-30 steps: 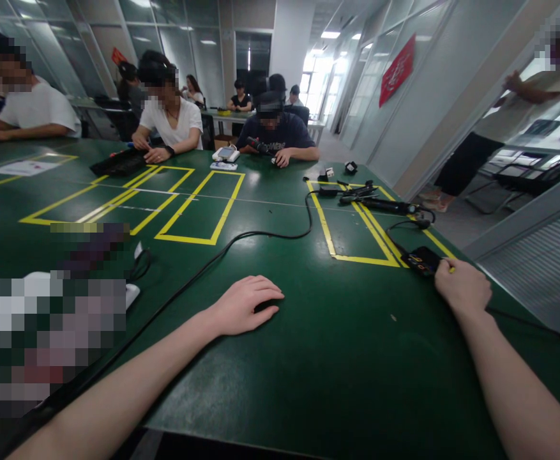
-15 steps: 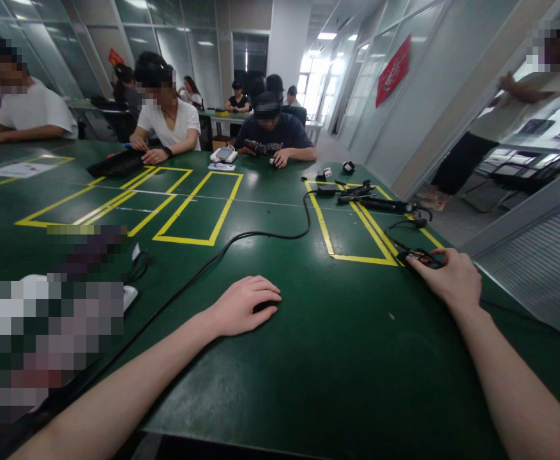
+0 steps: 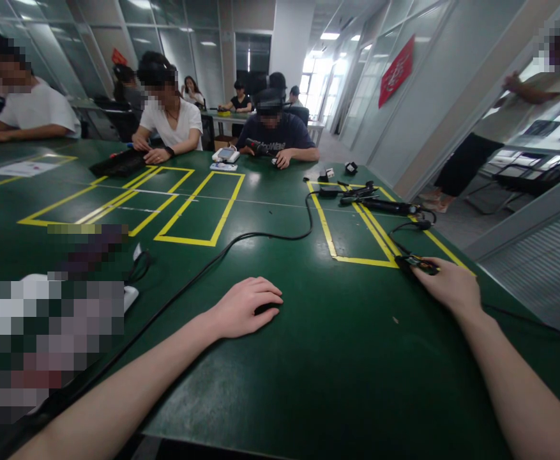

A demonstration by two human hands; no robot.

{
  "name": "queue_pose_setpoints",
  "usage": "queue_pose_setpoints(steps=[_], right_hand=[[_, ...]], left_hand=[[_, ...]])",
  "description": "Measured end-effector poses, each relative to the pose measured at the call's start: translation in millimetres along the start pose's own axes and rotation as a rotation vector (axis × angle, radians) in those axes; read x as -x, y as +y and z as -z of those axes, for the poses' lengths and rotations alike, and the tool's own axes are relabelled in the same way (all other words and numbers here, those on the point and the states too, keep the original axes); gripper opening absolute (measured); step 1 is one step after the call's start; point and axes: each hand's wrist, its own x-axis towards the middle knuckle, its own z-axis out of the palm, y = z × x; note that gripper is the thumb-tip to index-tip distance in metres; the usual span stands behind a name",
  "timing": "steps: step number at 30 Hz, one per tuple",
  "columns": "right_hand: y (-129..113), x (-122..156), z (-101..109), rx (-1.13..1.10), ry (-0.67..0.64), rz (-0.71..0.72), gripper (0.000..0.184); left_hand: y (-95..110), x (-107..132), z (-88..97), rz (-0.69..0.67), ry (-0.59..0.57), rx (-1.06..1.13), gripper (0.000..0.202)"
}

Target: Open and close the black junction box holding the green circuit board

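My left hand (image 3: 249, 308) rests palm down on the green table (image 3: 318, 358), fingers loosely bent with a gap between them and nothing held. Toward the right edge of the table, my right hand (image 3: 454, 287) is closed around the near side of a small black device (image 3: 411, 262) with coloured parts like wiring or a circuit board on top. Some of the right fingers are hidden, and the exact kind of device is unclear. A black cable (image 3: 394, 233) runs near it toward a dark round piece (image 3: 423, 225).
Beyond my right hand lie a black cylindrical tool (image 3: 389, 206) and a black box (image 3: 328, 191). A long black cable (image 3: 260, 235) crosses the table. Yellow tape (image 3: 184, 243) marks rectangles. Co-workers sit opposite, one handling a black tray (image 3: 119, 163); another person stands at right.
My right hand has shifted on the device: its fingers no longer show above it, and more of the coloured top is visible. My left hand stays in place. The view has shifted slightly.
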Motion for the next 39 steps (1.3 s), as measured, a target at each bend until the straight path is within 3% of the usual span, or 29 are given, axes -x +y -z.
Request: queue_pose_setpoints(steps=[3, 6, 10, 14, 18, 26, 34, 39], right_hand=[[-25, 6, 1, -0.029, -0.094, 0.034, 0.035], [-56, 17, -4, -0.099, -0.106, 0.173, 0.032], [-105, 47, -3, -0.313, -0.162, 0.516, 0.026], [-152, 95, 13, -0.514, -0.343, 0.932, 0.026], [-174, 129, 24, -0.524, -0.365, 1.191, 0.035], [-178, 130, 25, -0.588, -0.271, 1.228, 0.028], [-179, 128, 26, -0.676, -0.161, 1.180, 0.018], [-181, 127, 23, -0.683, -0.192, 1.143, 0.019]], left_hand=[[0, 0, 0.0, 0.003, -0.005, 0.006, 0.018], [0, 0, 0.6, 0.003, -0.004, 0.007, 0.017], [1, 0, 2.7, -0.010, 0.014, 0.025, 0.020], [8, -1, 4.7, -0.044, 0.089, 0.071, 0.028], [16, 0, 1.0, -0.130, 0.108, 0.113, 0.037], [22, 3, -6.9, -0.087, 0.008, 0.088, 0.032], [22, 2, -0.3, 0.033, -0.089, -0.062, 0.065], [20, 1, 0.2, 0.076, -0.079, -0.088, 0.074]])
